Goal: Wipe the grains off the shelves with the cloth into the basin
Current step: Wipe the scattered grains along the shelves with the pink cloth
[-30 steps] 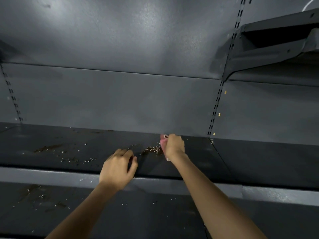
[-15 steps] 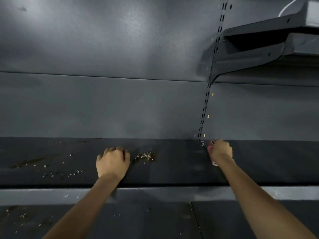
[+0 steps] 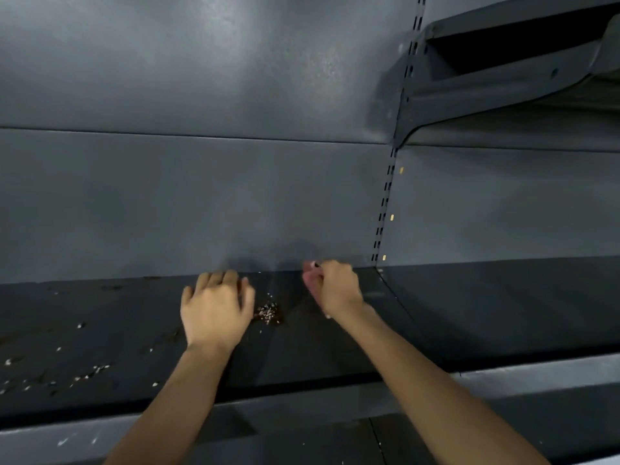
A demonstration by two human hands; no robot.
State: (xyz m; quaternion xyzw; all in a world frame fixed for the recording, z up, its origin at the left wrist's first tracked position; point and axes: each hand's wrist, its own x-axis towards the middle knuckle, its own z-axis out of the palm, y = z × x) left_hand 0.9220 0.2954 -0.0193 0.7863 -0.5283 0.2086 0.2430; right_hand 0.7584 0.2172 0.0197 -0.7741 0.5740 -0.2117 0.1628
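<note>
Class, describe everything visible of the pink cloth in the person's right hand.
Only slivers of the pink cloth show: a soft, bunched edge poking out left of the right hand, whose curled fingers grip it. It sits at the back of the dark metal shelf, right of the small pile of pale grains, not touching it.

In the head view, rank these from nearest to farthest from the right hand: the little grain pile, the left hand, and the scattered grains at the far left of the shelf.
From the right hand, which holds the pink cloth:
1. Grain pile, just to its left, between the hands.
2. Left hand, beyond the pile.
3. Scattered grains, far left, near the shelf front.
</note>
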